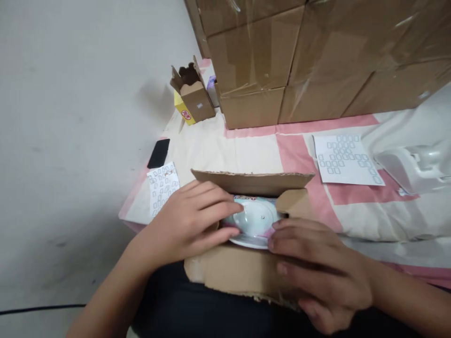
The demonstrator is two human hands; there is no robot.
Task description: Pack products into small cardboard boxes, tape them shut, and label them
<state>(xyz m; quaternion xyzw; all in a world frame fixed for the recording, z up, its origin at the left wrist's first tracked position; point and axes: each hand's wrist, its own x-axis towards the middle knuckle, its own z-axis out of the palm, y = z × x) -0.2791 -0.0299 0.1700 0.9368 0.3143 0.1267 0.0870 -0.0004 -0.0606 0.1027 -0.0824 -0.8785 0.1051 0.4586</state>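
A pink-and-white cloth (253,152) stretched beyond an open carton (236,270), whose far flap (253,183) stood raised, with open room above. A left hand (197,216), fingers loosely spread, and a right hand (327,267), fingers bent, touched a glossy white piece (255,223) inside; a firm grip could not be confirmed. It looked light, stiff and slippery, its rim (249,243) the likeliest hold.

Matt, rough-edged cardboard box (239,270); smooth, glossy white piece (258,218).

Head-worn view, forward and down
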